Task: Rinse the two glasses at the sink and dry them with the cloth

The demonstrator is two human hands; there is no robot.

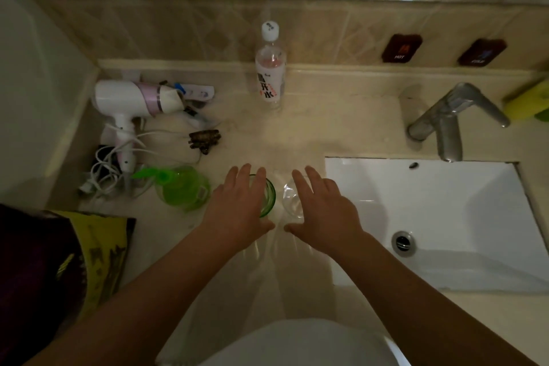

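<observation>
Two glasses stand side by side on the beige counter, just left of the sink. The green-tinted glass is mostly covered by my left hand, whose fingers are spread flat above its rim. The clear glass sits under the spread fingers of my right hand. Neither hand is closed around a glass. The white sink lies to the right, with a chrome tap behind it. A yellow and dark cloth lies at the counter's left front edge.
A water bottle stands at the back of the counter. At the left lie a white hair dryer with its tangled cord, a green spray bottle and a dark hair clip. A yellow-green sponge sits at the far right.
</observation>
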